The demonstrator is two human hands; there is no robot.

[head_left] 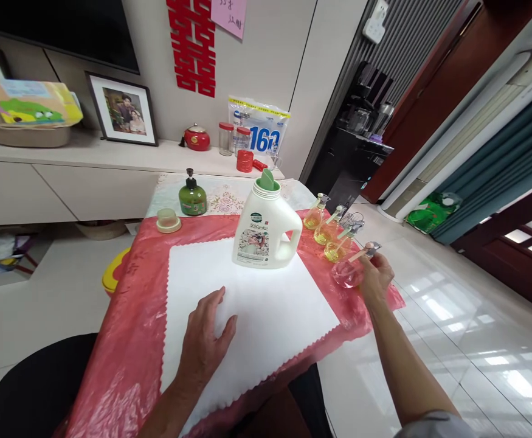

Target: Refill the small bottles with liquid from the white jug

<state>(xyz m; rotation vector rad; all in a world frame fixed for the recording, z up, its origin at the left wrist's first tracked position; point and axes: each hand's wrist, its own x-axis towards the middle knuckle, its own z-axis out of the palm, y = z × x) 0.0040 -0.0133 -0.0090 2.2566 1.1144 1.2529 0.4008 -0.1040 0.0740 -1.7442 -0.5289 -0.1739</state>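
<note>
My right hand [376, 275] is closed round the neck of a small glass bottle [348, 275] with pink liquid in it, at the table's right edge. Several similar glass bottles with yellow liquid, one of them a yellow bottle [326, 231], stand in a row behind it. Fingers apart and holding nothing, my left hand [206, 337] hovers over or rests on the white scalloped mat [284, 316]; which, I cannot tell. A white detergent jug [266, 228] with a green spout stands upright and uncapped at the mat's far side. To its left sits a pale translucent cap [168, 220].
Red plastic sheeting [115, 377] covers the table. A green pump bottle [193, 196] stands at the back left. Behind is a low cabinet [124, 155] with a framed photo [124, 109], red-lidded jars [226, 139] and a red pot [197, 140]. A yellow-rimmed stool [110, 277] is at the left.
</note>
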